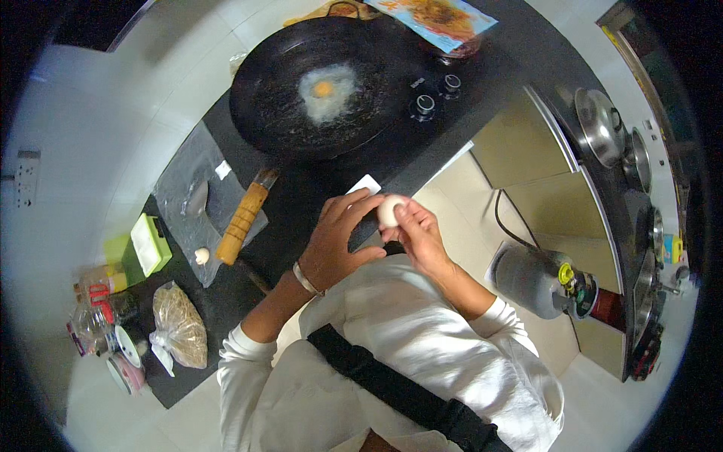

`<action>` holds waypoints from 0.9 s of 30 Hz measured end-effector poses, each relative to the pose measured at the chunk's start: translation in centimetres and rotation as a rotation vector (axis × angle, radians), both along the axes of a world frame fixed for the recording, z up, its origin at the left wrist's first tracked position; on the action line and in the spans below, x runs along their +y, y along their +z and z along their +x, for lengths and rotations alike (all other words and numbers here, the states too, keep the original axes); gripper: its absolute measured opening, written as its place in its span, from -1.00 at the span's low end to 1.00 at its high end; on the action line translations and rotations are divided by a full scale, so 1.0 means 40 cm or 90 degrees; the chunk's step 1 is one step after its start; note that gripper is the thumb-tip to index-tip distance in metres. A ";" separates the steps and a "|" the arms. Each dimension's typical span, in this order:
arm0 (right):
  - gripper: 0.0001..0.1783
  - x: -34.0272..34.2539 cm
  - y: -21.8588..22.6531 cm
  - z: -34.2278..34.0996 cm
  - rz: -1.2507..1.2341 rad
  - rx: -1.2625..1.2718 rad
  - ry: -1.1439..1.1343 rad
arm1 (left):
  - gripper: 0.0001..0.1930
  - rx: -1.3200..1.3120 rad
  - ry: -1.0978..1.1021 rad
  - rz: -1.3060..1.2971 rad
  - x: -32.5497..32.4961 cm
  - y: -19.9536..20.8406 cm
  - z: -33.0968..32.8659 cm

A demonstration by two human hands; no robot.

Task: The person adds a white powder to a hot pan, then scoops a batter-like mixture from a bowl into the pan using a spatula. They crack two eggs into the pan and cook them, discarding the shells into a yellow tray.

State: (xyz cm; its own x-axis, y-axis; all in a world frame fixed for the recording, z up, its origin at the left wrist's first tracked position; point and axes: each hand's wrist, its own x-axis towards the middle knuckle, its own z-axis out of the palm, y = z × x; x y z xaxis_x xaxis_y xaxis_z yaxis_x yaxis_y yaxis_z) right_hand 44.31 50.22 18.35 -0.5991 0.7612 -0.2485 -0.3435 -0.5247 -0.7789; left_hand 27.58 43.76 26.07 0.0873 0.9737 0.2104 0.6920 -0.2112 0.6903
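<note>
A whole pale egg [390, 212] rests in the fingers of my right hand [423, 239], which is closed around it in front of my body. My left hand [339, 235] is beside it, fingers stretched toward the egg and thumb apart. I cannot tell whether its fingertips touch the shell. Beyond my hands, a large black wok [263, 113] sits on the cooktop, its wooden handle [242, 222] pointing toward the near left. In the wok lies a cracked egg [324, 92], with yellow yolk and spreading whitish egg white.
Two knobs [425, 105] sit right of the wok, below a stained blue packet [440, 21]. Leftward are a plastic sheet [181, 177], a green box [151, 245], a tied plastic bag [179, 325] and bottles [94, 313]. A gas cylinder [523, 277] stands at right, near steel lids [600, 126].
</note>
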 end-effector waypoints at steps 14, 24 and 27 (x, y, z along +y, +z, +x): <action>-0.49 0.219 -0.299 0.104 0.478 -0.511 -0.478 | -0.44 -0.088 0.006 -0.064 -0.015 -0.062 -0.006; -0.53 0.238 -0.345 0.095 0.610 -0.568 -0.443 | -0.44 -0.096 0.017 -0.079 -0.020 -0.062 -0.009; -0.54 0.231 -0.335 0.088 0.567 -0.530 -0.465 | -0.44 -0.087 -0.001 -0.078 -0.023 -0.060 -0.009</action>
State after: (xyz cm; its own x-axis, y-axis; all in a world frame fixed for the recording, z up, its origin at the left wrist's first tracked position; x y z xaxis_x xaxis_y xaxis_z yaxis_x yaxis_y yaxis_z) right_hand 47.82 59.47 4.96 0.0714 0.9174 0.3916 0.3957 0.3343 -0.8554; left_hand 27.21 42.82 23.68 0.0670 0.9927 0.1002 0.5897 -0.1204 0.7986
